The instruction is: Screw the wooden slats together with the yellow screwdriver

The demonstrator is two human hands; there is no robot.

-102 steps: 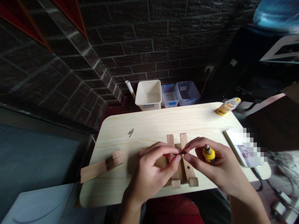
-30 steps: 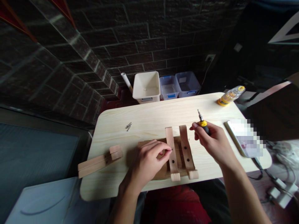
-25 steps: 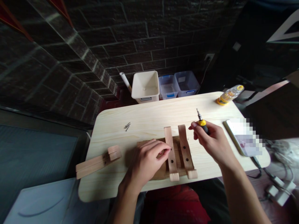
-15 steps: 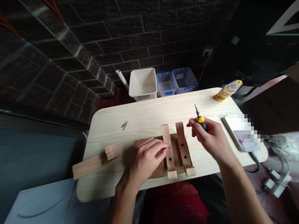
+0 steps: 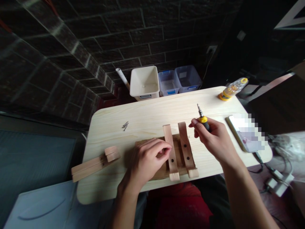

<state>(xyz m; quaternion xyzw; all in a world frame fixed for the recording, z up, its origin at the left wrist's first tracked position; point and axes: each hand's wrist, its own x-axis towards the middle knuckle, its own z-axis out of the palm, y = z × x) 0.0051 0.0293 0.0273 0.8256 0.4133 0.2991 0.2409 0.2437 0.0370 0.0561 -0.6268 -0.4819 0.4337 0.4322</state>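
My left hand (image 5: 151,157) is closed in a pinch at the upper hole of a wooden strip (image 5: 172,159); what its fingertips hold is too small to make out. A second strip (image 5: 184,140) with two dark holes lies to its right. Both strips have a raised block at the near end and rest on a brown board (image 5: 162,173). Above the table at the right, my right hand (image 5: 213,135) grips a yellow-and-black screwdriver (image 5: 203,120), its tip pointing up and away. Several dark screws (image 5: 125,126) lie at the left rear.
Two more wooden pieces (image 5: 89,167) lie at the table's left edge. A phone (image 5: 244,133) with a cable and a clear, yellow-based bit bottle (image 5: 233,89) are on the right. Beyond the table (image 5: 143,109) stand a cream bin (image 5: 144,81) and two clear bins (image 5: 168,83).
The whole view has shifted slightly. The left fingertips now cover the upper hole of the left strip; the right hand keeps the screwdriver in nearly the same position.
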